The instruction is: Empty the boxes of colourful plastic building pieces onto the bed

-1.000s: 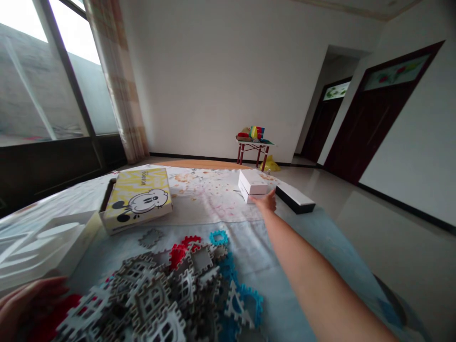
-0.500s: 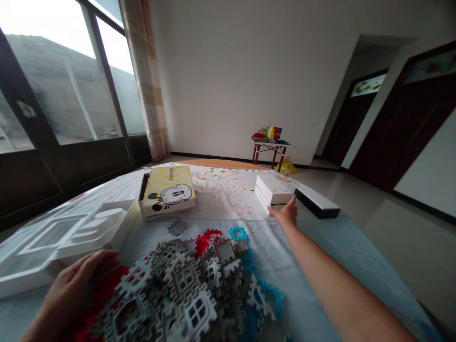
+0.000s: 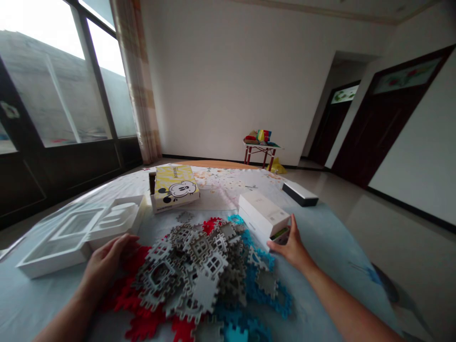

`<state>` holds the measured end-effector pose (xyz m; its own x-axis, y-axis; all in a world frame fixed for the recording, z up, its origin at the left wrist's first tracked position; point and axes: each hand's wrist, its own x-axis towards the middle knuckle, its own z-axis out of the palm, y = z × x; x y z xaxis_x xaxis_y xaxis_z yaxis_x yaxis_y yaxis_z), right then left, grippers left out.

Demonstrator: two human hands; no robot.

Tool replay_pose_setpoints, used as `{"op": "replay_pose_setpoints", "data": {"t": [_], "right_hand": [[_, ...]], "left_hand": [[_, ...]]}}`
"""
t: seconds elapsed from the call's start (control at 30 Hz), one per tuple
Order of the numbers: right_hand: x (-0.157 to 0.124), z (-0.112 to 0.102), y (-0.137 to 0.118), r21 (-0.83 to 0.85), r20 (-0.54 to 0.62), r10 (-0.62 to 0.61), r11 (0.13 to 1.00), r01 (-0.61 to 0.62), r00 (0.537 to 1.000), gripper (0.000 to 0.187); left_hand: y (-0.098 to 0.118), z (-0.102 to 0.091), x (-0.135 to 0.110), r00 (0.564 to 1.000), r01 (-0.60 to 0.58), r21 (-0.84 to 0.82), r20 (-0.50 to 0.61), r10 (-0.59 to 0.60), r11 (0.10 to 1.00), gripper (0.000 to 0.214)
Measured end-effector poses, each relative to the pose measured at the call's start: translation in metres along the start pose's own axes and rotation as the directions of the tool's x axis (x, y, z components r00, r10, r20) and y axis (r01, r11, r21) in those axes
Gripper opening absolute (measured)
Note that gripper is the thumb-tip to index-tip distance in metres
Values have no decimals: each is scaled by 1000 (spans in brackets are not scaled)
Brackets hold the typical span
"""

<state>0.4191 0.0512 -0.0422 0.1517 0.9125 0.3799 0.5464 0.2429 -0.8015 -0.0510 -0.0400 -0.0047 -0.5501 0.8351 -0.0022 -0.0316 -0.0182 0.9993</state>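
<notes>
My right hand grips the near corner of a white box that lies on the pale blue cloth, right beside a heap of puzzle tiles. My left hand rests palm down, fingers spread, on the red tiles at the heap's left edge. The heap of grey, red and blue toothed foam tiles lies between both hands.
A yellow cartoon box lies further back. A white moulded tray sits at the left. A flat black-and-white box lies at the cloth's far right edge. A small red-legged table stands by the far wall. Windows run along the left.
My right hand has pulled the white box toward me, from the far part of the cloth to beside the tile heap. My left hand has come further onto the red tiles.
</notes>
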Motion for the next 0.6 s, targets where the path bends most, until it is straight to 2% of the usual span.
{"op": "replay_pose_setpoints", "data": {"t": [0.13,0.3,0.43,0.53,0.6], "right_hand": [[-8,-6,-9,-18,59,-24,1000,25,998,124],[6,-3,-38,-145,-62,-84,987,74,995,123],[20,0,-53,-140,-104,-120,985,105,987,108],[30,-11,-49,-102,-251,-167,984,146,954,102],[36,-23,-39,-117,-362,-160,985,126,918,102]], "left_hand": [[0,0,0,1000,18,16,22,-18,1000,35],[2,2,-3,999,7,42,32,-9,999,32],[0,3,-5,998,22,68,51,-25,997,38],[-4,3,-2,996,42,58,70,-46,997,45],[-6,2,-1,994,75,44,75,-78,996,45]]}}
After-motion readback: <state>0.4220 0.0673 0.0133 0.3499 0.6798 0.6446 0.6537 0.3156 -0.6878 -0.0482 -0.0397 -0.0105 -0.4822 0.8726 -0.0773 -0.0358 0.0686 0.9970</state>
